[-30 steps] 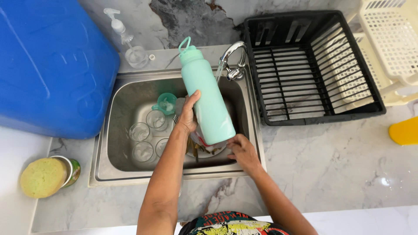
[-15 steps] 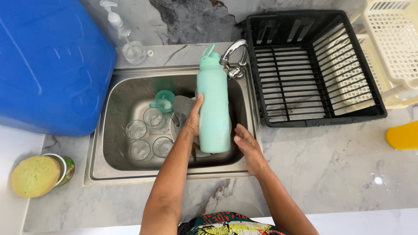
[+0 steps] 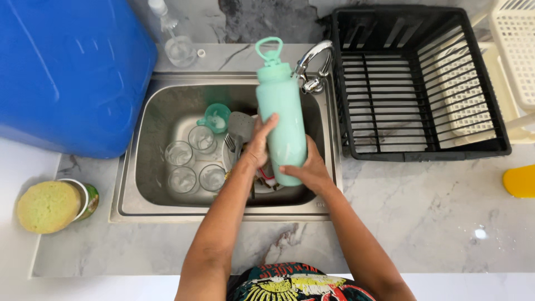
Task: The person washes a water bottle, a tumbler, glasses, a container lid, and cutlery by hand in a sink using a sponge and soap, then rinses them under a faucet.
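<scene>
Both hands, left and right, clamped on upright mint bottle over sink; blue jug left, black rack right, open table nearby.

You're looking straight down on a pale grey marble counter with darker veins. A stainless steel sink is sunk into it dead centre, with a chrome tap at about 12 o'clock. At 10 o'clock a big blue plastic jerrycan fills the corner. Over at 2 o'clock there's a black wire dish rack, with a cream plastic basket just beside it. At 8 o'clock, a yellow sponge sits on a small tub. Light is even and bright, with soft shadows.
</scene>
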